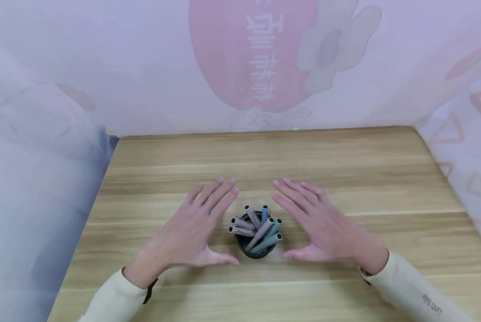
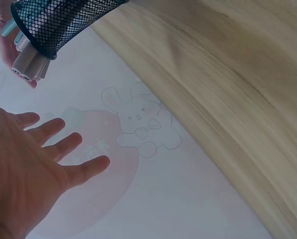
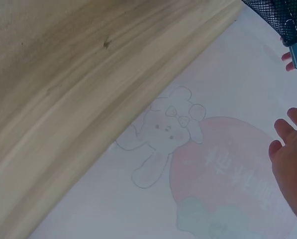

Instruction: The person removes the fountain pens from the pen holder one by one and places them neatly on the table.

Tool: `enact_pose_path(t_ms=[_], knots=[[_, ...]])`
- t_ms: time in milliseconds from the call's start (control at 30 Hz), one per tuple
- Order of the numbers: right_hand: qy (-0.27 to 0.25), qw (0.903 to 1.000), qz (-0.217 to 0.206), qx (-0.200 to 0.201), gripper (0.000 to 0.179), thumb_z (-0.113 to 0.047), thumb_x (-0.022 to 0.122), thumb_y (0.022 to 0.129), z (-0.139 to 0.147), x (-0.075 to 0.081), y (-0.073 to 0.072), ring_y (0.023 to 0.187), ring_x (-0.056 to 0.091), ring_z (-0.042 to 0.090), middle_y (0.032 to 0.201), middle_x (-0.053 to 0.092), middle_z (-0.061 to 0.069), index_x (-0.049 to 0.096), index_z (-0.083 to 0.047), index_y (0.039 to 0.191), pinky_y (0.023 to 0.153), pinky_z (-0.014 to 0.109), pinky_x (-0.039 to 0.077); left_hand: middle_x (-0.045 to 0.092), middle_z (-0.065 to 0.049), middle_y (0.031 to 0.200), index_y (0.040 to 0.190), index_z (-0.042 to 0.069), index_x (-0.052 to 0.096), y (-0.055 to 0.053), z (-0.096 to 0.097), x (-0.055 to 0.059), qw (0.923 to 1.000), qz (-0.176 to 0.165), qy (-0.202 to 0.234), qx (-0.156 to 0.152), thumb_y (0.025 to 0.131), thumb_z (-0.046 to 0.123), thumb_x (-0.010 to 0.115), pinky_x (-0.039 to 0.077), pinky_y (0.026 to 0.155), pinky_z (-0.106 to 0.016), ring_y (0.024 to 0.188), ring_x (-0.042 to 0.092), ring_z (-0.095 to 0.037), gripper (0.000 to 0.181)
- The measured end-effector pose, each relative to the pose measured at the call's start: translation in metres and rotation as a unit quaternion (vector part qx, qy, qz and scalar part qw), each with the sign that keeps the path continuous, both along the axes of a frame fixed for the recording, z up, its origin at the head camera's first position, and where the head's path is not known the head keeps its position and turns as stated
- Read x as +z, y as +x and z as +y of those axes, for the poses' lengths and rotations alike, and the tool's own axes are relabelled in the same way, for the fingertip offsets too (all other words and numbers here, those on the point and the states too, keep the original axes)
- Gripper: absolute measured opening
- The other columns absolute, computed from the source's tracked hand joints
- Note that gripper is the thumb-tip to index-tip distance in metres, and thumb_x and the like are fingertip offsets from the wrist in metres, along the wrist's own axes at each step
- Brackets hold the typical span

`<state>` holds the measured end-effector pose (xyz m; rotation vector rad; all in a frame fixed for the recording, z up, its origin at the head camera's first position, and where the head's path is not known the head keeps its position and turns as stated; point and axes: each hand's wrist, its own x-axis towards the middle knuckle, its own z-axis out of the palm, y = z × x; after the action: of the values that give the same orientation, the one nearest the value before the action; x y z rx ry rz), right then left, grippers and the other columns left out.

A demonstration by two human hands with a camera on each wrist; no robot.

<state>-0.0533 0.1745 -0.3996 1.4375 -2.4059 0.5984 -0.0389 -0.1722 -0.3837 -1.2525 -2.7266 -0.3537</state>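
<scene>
A black mesh pen holder [image 1: 256,256] stands on the wooden table in the head view, filled with several capped pens. Greyish-mauve pens [image 1: 241,230] lean to the left, green pens [image 1: 269,242] lean to the right, and a blue pen [image 1: 265,212] is at the back. My left hand [image 1: 200,228] is spread just left of the holder, fingers straight and thumb apart. On the other side, my right hand [image 1: 321,223] mirrors it with straight fingers. Both hands hold nothing. In the left wrist view, the mesh holder [image 2: 63,25] appears beyond the left hand [image 2: 34,169].
The wooden table [image 1: 264,156] has rounded back corners. Behind it hangs a pale cloth [image 1: 144,67] printed with a pink strawberry shape and rabbits, and similar cloth lines both sides. Light sleeves [image 1: 113,295] cover the forearms.
</scene>
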Motion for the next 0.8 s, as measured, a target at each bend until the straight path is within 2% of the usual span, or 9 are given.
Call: enact_pose_path(t_ms=[100, 167, 267, 367, 433, 533, 600, 667, 800], knots=[[-0.029, 0.9994, -0.017, 0.009, 0.104, -0.081, 0.042, 0.102, 0.001, -0.001, 0.000, 0.157, 0.033, 0.042, 0.174, 0.031, 0.020, 0.041, 0.004, 0.162, 0.125, 0.060, 0.022, 0.023, -0.013, 0.179, 0.173, 0.004, 0.022, 0.000, 0.000, -0.003, 0.9993, -0.033, 0.016, 0.001, 0.079, 0.092, 0.069, 0.037, 0.119, -0.066, 0.161, 0.028, -0.037, 0.137], [-0.063, 0.9969, -0.044, 0.018, 0.100, -0.077, 0.045, 0.105, 0.002, -0.003, 0.001, 0.154, 0.039, 0.042, 0.172, 0.035, 0.019, 0.041, 0.004, 0.162, 0.124, 0.056, 0.024, 0.028, -0.013, 0.177, 0.173, 0.006, 0.020, 0.001, 0.001, -0.008, 0.9964, -0.076, 0.039, 0.002, 0.079, 0.088, 0.074, 0.040, 0.117, -0.064, 0.159, 0.032, -0.035, 0.136], [-0.111, 0.9860, -0.121, 0.027, 0.083, -0.060, 0.053, 0.109, 0.005, -0.006, 0.002, 0.149, 0.046, 0.036, 0.168, 0.044, 0.015, 0.041, 0.001, 0.164, 0.125, 0.049, 0.028, 0.036, -0.008, 0.174, 0.174, 0.013, 0.020, 0.003, 0.002, -0.017, 0.9854, -0.147, 0.085, 0.013, 0.079, 0.081, 0.081, 0.040, 0.119, -0.060, 0.157, 0.038, -0.029, 0.131], [-0.148, 0.9670, -0.206, 0.023, 0.066, -0.032, 0.063, 0.108, 0.001, -0.011, 0.003, 0.141, 0.055, 0.028, 0.161, 0.053, 0.008, 0.042, -0.006, 0.165, 0.119, 0.044, 0.040, 0.038, -0.003, 0.173, 0.174, 0.018, 0.023, 0.006, 0.003, -0.027, 0.9655, -0.219, 0.138, 0.027, 0.080, 0.071, 0.088, 0.036, 0.122, -0.056, 0.156, 0.039, -0.025, 0.125], [-0.171, 0.9532, -0.249, 0.010, 0.068, -0.017, 0.068, 0.103, -0.001, -0.014, 0.005, 0.133, 0.061, 0.026, 0.155, 0.058, 0.005, 0.042, -0.009, 0.165, 0.110, 0.043, 0.050, 0.036, -0.001, 0.173, 0.174, 0.019, 0.024, 0.012, 0.006, -0.034, 0.9457, -0.276, 0.169, 0.034, 0.082, 0.065, 0.090, 0.034, 0.124, -0.055, 0.156, 0.039, -0.025, 0.122], [-0.193, 0.9393, -0.283, -0.019, 0.069, -0.010, 0.074, 0.100, -0.004, -0.019, 0.009, 0.123, 0.067, 0.023, 0.148, 0.063, 0.004, 0.045, -0.011, 0.162, 0.098, 0.041, 0.058, 0.035, -0.001, 0.174, 0.173, 0.019, 0.025, 0.021, 0.012, -0.043, 0.9126, -0.352, 0.204, 0.046, 0.082, 0.059, 0.092, 0.034, 0.123, -0.057, 0.155, 0.040, -0.027, 0.121], [-0.206, 0.9310, -0.300, -0.032, 0.066, -0.010, 0.076, 0.099, -0.006, -0.022, 0.012, 0.118, 0.068, 0.021, 0.144, 0.066, 0.003, 0.048, -0.012, 0.159, 0.093, 0.040, 0.060, 0.040, -0.001, 0.171, 0.172, 0.019, 0.026, 0.025, 0.015, -0.047, 0.8927, -0.387, 0.226, 0.052, 0.082, 0.054, 0.095, 0.036, 0.121, -0.058, 0.153, 0.043, -0.026, 0.119], [-0.220, 0.9223, -0.316, -0.034, 0.059, -0.010, 0.079, 0.099, -0.009, -0.024, 0.013, 0.114, 0.069, 0.019, 0.138, 0.068, 0.002, 0.055, -0.013, 0.152, 0.090, 0.039, 0.061, 0.046, 0.001, 0.166, 0.170, 0.020, 0.030, 0.027, 0.017, -0.049, 0.8814, -0.399, 0.246, 0.055, 0.082, 0.049, 0.097, 0.039, 0.119, -0.059, 0.149, 0.047, -0.025, 0.114], [-0.244, 0.9080, -0.340, -0.023, 0.040, -0.007, 0.083, 0.097, -0.015, -0.025, 0.012, 0.107, 0.069, 0.019, 0.125, 0.072, 0.000, 0.068, -0.015, 0.134, 0.086, 0.038, 0.061, 0.053, 0.005, 0.158, 0.166, 0.024, 0.035, 0.024, 0.018, -0.050, 0.8781, -0.390, 0.273, 0.051, 0.085, 0.042, 0.096, 0.041, 0.118, -0.060, 0.144, 0.052, -0.021, 0.103]])
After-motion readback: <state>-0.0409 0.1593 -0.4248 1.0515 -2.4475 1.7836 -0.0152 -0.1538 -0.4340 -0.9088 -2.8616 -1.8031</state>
